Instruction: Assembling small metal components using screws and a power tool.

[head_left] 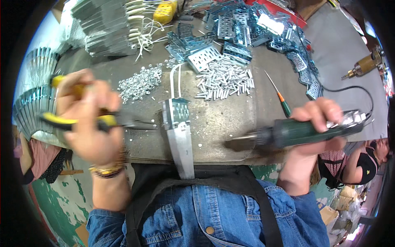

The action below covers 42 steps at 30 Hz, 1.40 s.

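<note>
My left hand (88, 119), blurred, is closed round pliers (138, 123) with yellow-and-black handles, their jaws pointing right. My right hand (317, 117) grips the dark green body of a power grinder (288, 133); its thin disc (240, 143), smeared by motion, points left. Between the two tools lies a long grey metal strip (181, 144), its near end over the bench edge by my apron. A bluish plate (176, 110) sits at the strip's far end, with a white looped strap (173, 80) beyond it. Both tools are apart from the strip.
Small nuts (140, 84) and silvery rivets (224, 80) lie in piles. Bluish perforated plates (234, 31) are heaped behind. A screwdriver (279, 96) lies beside the grinder, whose cord (364, 87) curves right. Stacked metal strips (103, 29) stand far left. Other people sit at both sides.
</note>
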Motion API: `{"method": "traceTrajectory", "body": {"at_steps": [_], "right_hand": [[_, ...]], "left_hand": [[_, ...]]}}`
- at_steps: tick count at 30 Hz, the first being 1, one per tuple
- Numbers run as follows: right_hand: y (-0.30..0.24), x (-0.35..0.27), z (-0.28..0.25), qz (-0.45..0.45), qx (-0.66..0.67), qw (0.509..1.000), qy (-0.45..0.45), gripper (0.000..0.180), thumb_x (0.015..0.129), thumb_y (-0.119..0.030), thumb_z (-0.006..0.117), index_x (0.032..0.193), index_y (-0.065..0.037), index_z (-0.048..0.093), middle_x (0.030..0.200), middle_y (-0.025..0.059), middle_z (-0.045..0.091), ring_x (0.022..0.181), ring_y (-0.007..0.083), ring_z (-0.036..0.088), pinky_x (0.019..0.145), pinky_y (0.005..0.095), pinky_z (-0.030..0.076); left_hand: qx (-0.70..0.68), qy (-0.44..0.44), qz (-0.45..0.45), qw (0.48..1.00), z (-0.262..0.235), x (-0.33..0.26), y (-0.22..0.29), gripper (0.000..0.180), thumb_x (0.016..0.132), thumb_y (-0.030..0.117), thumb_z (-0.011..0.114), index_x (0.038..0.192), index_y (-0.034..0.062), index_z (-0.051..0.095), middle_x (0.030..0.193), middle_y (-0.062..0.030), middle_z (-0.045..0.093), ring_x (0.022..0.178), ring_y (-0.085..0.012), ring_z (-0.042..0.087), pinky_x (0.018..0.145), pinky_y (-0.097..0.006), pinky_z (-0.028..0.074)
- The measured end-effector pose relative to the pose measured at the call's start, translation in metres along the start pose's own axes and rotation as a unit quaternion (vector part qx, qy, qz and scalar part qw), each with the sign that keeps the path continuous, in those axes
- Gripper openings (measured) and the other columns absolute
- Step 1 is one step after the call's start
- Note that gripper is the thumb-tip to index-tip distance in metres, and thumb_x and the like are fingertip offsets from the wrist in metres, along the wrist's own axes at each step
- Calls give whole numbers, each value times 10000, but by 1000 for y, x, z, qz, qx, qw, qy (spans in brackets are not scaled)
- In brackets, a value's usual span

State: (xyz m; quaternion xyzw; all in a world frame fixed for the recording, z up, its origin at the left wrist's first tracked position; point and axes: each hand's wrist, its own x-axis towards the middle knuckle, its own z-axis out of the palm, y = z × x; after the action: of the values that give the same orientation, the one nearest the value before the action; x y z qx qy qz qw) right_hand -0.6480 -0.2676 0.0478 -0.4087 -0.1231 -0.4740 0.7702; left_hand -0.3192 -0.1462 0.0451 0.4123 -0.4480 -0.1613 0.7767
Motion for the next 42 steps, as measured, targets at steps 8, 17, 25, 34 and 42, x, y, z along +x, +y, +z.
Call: {"method": "traceTrajectory", "body": {"at_steps": [8, 17, 25, 34, 42], "right_hand": [[-96, 25, -94, 287, -771, 508, 254, 536, 753, -298, 764, 1143, -6, 540, 957, 127, 612, 717, 160, 603, 673, 302, 491], [38, 78, -62, -46, -907, 409, -89, 255, 774, -134, 686, 1011, -74, 615, 1049, 88, 618, 997, 293, 573, 843, 390, 455], [42, 92, -102, 53, -856, 511, -56, 95, 796, -28, 623, 882, 7, 600, 860, 131, 601, 817, 277, 595, 733, 323, 466], [2, 10, -66, 81, -636, 755, 138, 73, 909, -33, 556, 967, 11, 553, 924, 4, 508, 802, 71, 449, 737, 199, 361], [40, -40, -45, 25, -647, 755, 101, 108, 881, -28, 592, 959, 13, 529, 965, 58, 482, 801, 116, 474, 708, 222, 406]], "left_hand": [[696, -196, -83, 686, -95, 9, 8, 487, 780, 254, 714, 1185, 46, 542, 1186, -193, 482, 1094, -363, 501, 934, -401, 412], [531, -292, 94, 790, -25, -28, -15, 177, 756, 172, 701, 884, 68, 638, 859, -111, 609, 851, -292, 588, 745, -392, 469], [621, -225, 243, 710, -94, 17, 69, 292, 631, -65, 554, 885, 48, 642, 781, -89, 600, 729, -258, 569, 676, -358, 429], [869, -235, 189, 392, -274, 150, 114, 278, 775, -7, 492, 1012, 118, 567, 1025, -64, 613, 906, -279, 614, 758, -371, 487], [860, -124, 81, 489, -351, 148, 29, 315, 800, 20, 528, 1086, 138, 588, 1125, -94, 591, 1063, -296, 553, 881, -390, 463]]}}
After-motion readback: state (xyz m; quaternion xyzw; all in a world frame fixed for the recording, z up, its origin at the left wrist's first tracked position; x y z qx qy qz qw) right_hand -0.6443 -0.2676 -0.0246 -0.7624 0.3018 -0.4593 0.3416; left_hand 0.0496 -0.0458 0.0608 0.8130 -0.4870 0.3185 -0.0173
